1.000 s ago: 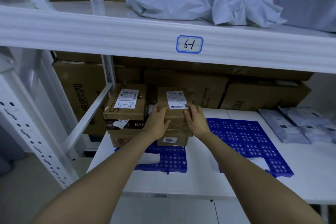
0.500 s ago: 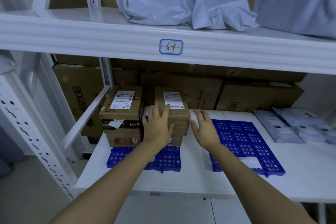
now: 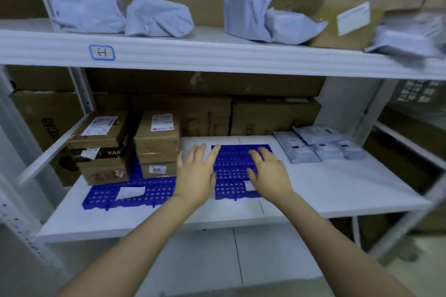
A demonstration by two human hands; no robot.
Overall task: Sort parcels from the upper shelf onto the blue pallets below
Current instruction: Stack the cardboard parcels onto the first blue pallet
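Several grey mailer bags (image 3: 159, 17) lie crumpled on the upper shelf (image 3: 217, 55). We judge them soft, light and slippery, best gripped around the bulky middle. Our left hand (image 3: 196, 176) and right hand (image 3: 268, 173) hover empty, fingers spread, above the blue pallets (image 3: 231, 169).

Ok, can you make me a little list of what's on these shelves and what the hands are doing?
Left hand: open, holding nothing, beside the box stacks
Right hand: open, holding nothing, over the right blue plastic grid pallet
Left blue plastic grid pallet: two stacks of brown cardboard boxes at its back
Upper white shelf: crumpled grey plastic mailer bags, plus a tan cardboard box at the right
Lower shelf, right side: flat grey mailer packets
Blue-bordered shelf label: handwritten
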